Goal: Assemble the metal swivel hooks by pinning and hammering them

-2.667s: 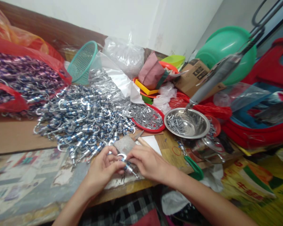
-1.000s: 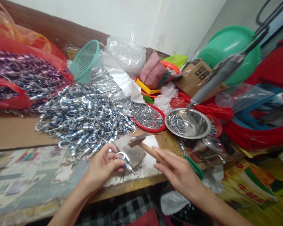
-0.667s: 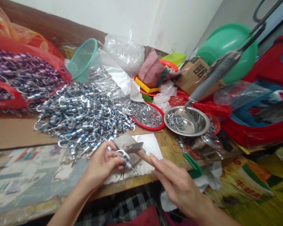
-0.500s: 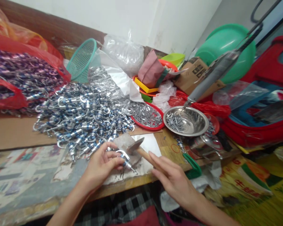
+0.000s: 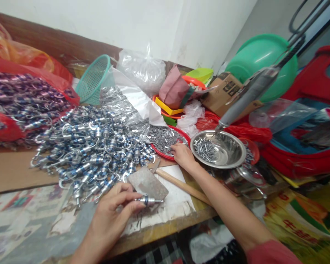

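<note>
A heap of blue-banded swivel hooks [image 5: 93,146] covers the desk [image 5: 13,168]; the left hand [image 5: 112,214] pinches one hook [image 5: 148,200] beside a metal block [image 5: 147,182]; a hammer [image 5: 178,183] lies idle; the right hand [image 5: 183,154], fingers curled, picks small metal parts from a red tray [image 5: 169,137].

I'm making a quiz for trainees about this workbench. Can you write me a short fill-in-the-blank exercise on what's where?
1. The left hand holds a small metal part beside the flat ____ plate.
2. The right hand reaches into the ____ tray of small metal pieces.
3. The hammer lies on the table, held by ____ hand.
4. The steel bowl contains ____.

Missing words: metal; red; neither; screws
</note>
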Available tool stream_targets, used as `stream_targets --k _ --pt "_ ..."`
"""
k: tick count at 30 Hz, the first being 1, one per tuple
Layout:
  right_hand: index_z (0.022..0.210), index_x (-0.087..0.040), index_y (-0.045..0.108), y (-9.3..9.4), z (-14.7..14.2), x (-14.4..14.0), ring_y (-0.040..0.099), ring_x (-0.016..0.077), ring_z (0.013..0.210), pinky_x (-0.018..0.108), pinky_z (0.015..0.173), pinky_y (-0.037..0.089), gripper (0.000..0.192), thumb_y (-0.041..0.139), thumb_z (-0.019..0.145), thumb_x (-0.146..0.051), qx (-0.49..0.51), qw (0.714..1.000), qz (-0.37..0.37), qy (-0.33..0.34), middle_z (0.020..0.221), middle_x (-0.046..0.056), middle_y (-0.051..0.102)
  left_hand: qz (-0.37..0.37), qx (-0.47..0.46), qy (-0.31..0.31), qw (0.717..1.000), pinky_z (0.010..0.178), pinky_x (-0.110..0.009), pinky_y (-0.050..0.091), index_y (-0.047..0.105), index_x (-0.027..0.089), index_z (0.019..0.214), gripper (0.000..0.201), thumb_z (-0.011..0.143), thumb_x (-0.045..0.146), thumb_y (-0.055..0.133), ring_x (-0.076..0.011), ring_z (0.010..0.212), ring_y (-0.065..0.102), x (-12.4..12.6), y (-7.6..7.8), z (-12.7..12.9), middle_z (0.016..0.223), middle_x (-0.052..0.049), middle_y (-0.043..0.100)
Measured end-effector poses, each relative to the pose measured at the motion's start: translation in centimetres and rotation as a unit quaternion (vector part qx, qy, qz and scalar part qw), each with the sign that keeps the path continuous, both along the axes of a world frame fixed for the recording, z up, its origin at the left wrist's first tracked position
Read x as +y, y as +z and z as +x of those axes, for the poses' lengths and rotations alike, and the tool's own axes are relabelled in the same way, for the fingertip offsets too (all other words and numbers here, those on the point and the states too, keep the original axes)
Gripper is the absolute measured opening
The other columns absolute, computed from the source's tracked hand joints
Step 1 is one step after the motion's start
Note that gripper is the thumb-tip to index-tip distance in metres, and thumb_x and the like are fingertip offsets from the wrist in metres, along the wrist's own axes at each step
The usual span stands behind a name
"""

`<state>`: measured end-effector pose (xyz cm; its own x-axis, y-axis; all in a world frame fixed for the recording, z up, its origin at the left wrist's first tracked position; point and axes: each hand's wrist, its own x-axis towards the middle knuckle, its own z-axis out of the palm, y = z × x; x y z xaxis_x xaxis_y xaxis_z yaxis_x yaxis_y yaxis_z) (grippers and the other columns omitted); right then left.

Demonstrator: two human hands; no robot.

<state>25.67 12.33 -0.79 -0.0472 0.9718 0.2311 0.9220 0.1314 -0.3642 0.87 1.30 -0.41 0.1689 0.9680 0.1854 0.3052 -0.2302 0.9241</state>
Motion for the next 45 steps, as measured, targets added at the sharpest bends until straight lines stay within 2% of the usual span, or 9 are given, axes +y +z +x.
stream_targets --k 6,11,13,16,25,30,35,39,45 --pt "0.077 -0.016 0.071 0.9 0.1 1.3 0.059 0.0204 0.087 0.032 0.082 0.042 0.014 0.057 0.078 -0.012 0.063 0.998 0.015 -0.006 0.085 0.009 0.066 -0.010 -0.002 -0.012 1.000 0.059 -0.026 0.044 0.077 0.030 0.075 0.015 0.067 0.022 0.067 -0.0204 0.064 0.061 -0.2 0.4 -0.1 0.066 -0.003 0.068" --pt "0.082 -0.019 0.071 2.5 -4.2 -5.6 0.063 0.0136 0.075 0.026 0.072 0.049 0.014 0.059 0.080 -0.025 0.182 0.982 0.016 0.043 0.080 0.002 0.070 -0.011 -0.017 0.032 0.999 0.062 -0.026 0.045 0.075 0.031 0.086 0.025 0.063 0.022 0.071 -0.0194 0.063 0.061 -0.5 -0.1 -0.2 0.066 0.000 0.068" --pt "0.077 -0.019 0.072 2.6 -6.4 -8.5 0.064 0.0138 0.072 0.025 0.068 0.049 0.008 0.065 0.075 -0.021 0.330 0.937 -0.015 0.113 0.075 0.002 0.070 -0.020 -0.027 0.051 0.998 0.062 -0.026 0.045 0.074 0.030 0.088 0.029 0.060 0.021 0.074 -0.0188 0.062 0.060 -0.5 -0.3 -0.1 0.065 0.001 0.068" --pt "0.071 -0.019 0.073 2.5 -8.5 -11.2 0.063 0.0130 0.066 0.023 0.063 0.049 0.009 0.065 0.072 -0.014 0.411 0.896 -0.054 0.156 0.069 0.001 0.069 -0.023 -0.042 0.062 0.997 0.063 -0.026 0.045 0.074 0.030 0.088 0.031 0.058 0.020 0.075 -0.0188 0.062 0.060 -0.6 -0.4 0.1 0.066 0.001 0.069" --pt "0.070 -0.016 0.070 2.2 -8.2 -12.3 0.060 0.0125 0.063 0.022 0.060 0.048 0.011 0.061 0.076 -0.013 0.415 0.893 -0.046 0.167 0.065 0.001 0.065 0.001 -0.024 -0.010 1.000 0.057 -0.024 0.045 0.077 0.029 0.071 0.016 0.068 0.019 0.065 -0.0180 0.061 0.062 -0.9 0.2 0.2 0.064 -0.002 0.068" --pt "0.100 -0.014 0.061 1.3 -6.9 -13.4 0.061 0.0170 0.086 0.027 0.074 0.051 0.024 0.064 0.076 -0.016 0.232 0.918 0.162 0.276 0.091 0.009 0.065 -0.061 -0.032 -0.001 0.998 0.065 -0.025 0.046 0.074 0.025 0.067 0.010 0.070 0.027 0.065 -0.0187 0.069 0.063 -1.2 0.9 -0.1 0.071 -0.001 0.070" --pt "0.098 -0.007 0.062 1.2 -5.8 -13.2 0.062 0.0203 0.086 0.030 0.071 0.053 0.021 0.045 0.086 -0.008 0.045 0.867 0.300 0.396 0.090 0.014 0.067 -0.041 0.028 -0.033 0.998 0.065 -0.026 0.044 0.071 0.022 0.068 0.014 0.074 0.028 0.060 -0.0175 0.069 0.060 -1.3 2.0 0.0 0.070 -0.001 0.066" --pt "0.097 -0.009 0.064 1.4 -5.9 -13.0 0.064 0.0182 0.084 0.027 0.069 0.054 0.022 0.045 0.085 -0.008 0.078 0.881 0.285 0.370 0.091 0.013 0.068 -0.031 0.008 -0.045 0.998 0.073 -0.026 0.046 0.072 0.023 0.068 0.013 0.073 0.026 0.061 -0.0182 0.076 0.062 -1.2 2.4 -0.1 0.078 -0.002 0.069" --pt "0.089 -0.013 0.070 0.9 -7.1 -13.9 0.066 0.0136 0.071 0.020 0.064 0.054 0.015 0.059 0.079 -0.015 0.230 0.910 0.187 0.288 0.083 0.010 0.069 -0.240 -0.110 -0.004 0.964 0.067 -0.028 0.053 0.072 0.020 0.078 0.025 0.054 0.027 0.073 -0.0222 0.072 0.067 -1.8 2.4 -0.1 0.076 -0.002 0.076"
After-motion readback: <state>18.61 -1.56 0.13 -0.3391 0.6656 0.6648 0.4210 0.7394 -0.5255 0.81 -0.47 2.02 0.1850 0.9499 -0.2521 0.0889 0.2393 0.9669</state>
